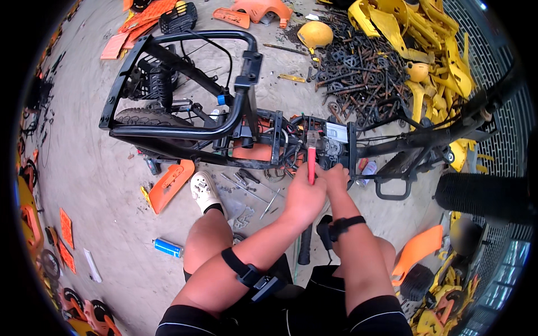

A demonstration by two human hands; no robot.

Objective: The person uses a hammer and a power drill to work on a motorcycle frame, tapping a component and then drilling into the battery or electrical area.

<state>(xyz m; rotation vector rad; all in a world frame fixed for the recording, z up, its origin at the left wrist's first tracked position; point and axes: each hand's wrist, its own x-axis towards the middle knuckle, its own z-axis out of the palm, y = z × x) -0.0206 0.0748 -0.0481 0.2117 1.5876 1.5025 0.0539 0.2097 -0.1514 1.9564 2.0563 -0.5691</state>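
My left hand (305, 196) is closed around the red handle of a hand tool (311, 165); its metal head points away from me into the open middle of a black vehicle frame (185, 132). Just to the right, my right hand (336, 180) reaches in close against the left, its fingers curled down at the frame's near side. What those fingers hold, if anything, is hidden. Around the tool's head lie bundled wires (292, 148) and a silver metal box (336, 132). A tyre (148, 117) shows at the frame's left end.
A white shoe (205, 191) stands near loose tools (246, 182) and an orange panel (172, 186). A blue can (167, 247) lies on the floor. Beyond the frame are a heap of rusty metal parts (358, 78) and piled yellow panels (426, 33). A long black tube (414, 140) extends right.
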